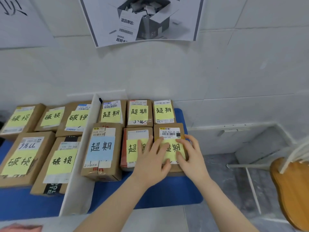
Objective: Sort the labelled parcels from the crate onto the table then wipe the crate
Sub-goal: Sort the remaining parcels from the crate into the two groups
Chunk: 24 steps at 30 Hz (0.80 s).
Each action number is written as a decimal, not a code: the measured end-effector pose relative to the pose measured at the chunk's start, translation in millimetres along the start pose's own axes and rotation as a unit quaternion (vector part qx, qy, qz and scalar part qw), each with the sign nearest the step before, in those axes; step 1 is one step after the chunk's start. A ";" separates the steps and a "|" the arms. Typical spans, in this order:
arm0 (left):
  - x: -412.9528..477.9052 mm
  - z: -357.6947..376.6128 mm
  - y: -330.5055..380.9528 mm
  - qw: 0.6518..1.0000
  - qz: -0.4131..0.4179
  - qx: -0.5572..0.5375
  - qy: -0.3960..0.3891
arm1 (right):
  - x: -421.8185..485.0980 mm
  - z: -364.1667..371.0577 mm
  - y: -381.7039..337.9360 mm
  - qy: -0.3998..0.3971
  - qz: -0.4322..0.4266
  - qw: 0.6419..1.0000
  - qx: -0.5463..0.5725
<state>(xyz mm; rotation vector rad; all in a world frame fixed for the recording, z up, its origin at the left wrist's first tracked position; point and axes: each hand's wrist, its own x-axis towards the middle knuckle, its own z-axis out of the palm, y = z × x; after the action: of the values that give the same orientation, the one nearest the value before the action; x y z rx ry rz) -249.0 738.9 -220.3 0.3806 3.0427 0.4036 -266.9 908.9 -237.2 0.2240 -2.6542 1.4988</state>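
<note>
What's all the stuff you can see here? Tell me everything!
left parcels: five, brown with yellow notes, left of the divider
right parcels: five, brown with yellow notes, right of the divider
blue-note parcel: one, brown, front row just right of the divider
divider: one, white, upright between the two groups
mat: one, blue, under the parcels
poster: one, grey and white, on the wall
wooden piece: one, orange-brown, right edge
left hand: one, resting across the two front right parcels
right hand: one, fingers on the front right parcel's yellow note
</note>
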 end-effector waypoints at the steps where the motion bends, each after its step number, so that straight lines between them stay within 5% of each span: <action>1: 2.1 -0.3 -1.2 1.000 0.002 0.002 -0.006 | 3.0 0.6 0.4 -0.001 0.001 1.000 0.002; 9: 8.3 -4.9 -7.1 1.000 0.018 0.001 -0.012 | 11.9 -0.1 2.8 -0.014 0.004 1.000 0.006; 19: -0.8 -46.3 -17.8 0.974 -0.063 -0.189 -0.104 | 9.9 -2.9 -4.5 -0.024 0.036 0.998 -0.035; 24: -59.7 -88.0 -9.2 0.982 -0.015 -0.184 -0.049 | 9.1 -4.1 -20.1 -0.006 0.071 0.989 -0.133</action>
<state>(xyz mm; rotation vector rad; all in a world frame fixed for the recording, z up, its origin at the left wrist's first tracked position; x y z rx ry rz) -200.4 693.4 -136.9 0.3182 2.7912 0.8954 -272.5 901.4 -216.8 0.0261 -2.8939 1.1576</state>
